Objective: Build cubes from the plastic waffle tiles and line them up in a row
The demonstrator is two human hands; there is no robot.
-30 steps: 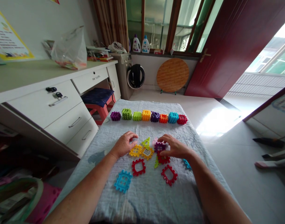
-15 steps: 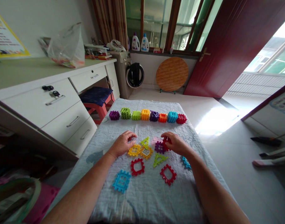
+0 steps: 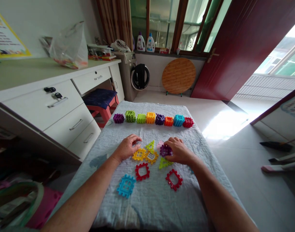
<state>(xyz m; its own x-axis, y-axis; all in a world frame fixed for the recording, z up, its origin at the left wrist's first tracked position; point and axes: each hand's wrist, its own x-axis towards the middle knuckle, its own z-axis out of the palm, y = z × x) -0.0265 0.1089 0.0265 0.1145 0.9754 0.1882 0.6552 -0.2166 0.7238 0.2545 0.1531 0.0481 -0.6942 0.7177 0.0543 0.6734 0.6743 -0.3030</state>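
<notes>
My right hand point(image 3: 180, 151) is over a purple interlocking plastic tile point(image 3: 165, 150), its thumb and fingers closed about the tile's right side. Its palm hides whatever lies beneath. Beside a yellow window tile point(image 3: 139, 154), my left hand point(image 3: 127, 148) rests on the cloth, fingers loosely bent, a gap between thumb and index, nothing in it. A second yellow tile point(image 3: 151, 157) and a green triangle tile point(image 3: 150, 146) lie between the hands. Another green triangle point(image 3: 164, 163) is partly under my right thumb. Nearer me are two red frame tiles point(image 3: 142, 171) and a blue window tile point(image 3: 126, 186).
Stacked tiles sorted by colour, among them a yellow stack point(image 3: 150, 118) and a blue stack point(image 3: 178, 120), form a row along the far part of the cloth-covered table point(image 3: 147, 209). A white desk point(image 3: 53, 77) and a stool point(image 3: 100, 99) stand left.
My right hand has moved slightly left and nearer me, from a red tile onto the purple one. That red tile is now hidden. My left hand has stayed in place.
</notes>
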